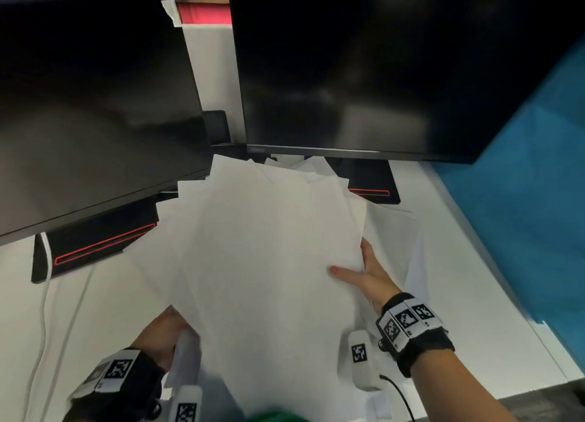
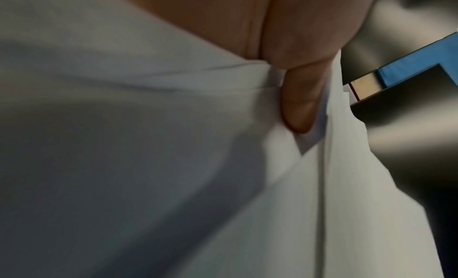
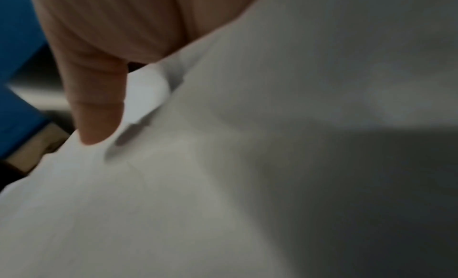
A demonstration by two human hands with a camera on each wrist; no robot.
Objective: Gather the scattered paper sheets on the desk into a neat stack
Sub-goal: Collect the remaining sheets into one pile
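Note:
A loose bundle of white paper sheets [image 1: 262, 263] is held up over the desk, its corners fanned out unevenly towards the monitors. My left hand [image 1: 164, 333] grips the bundle's lower left edge, fingers hidden under the paper. My right hand [image 1: 361, 272] holds the right edge, thumb lying on top and fingers underneath. In the left wrist view my thumb [image 2: 302, 98] presses into the sheets [image 2: 173, 164]. In the right wrist view my thumb [image 3: 96, 106] pins the sheets [image 3: 223, 184]. More white sheets [image 1: 399, 231] lie on the desk under and to the right of the bundle.
Two dark monitors [image 1: 95, 98] [image 1: 380, 66] stand close behind the paper, their black bases with red trim [image 1: 95, 247] [image 1: 373, 184] on the white desk [image 1: 459, 279]. White cables [image 1: 44, 295] run down the left. A blue partition [image 1: 531, 184] bounds the right side.

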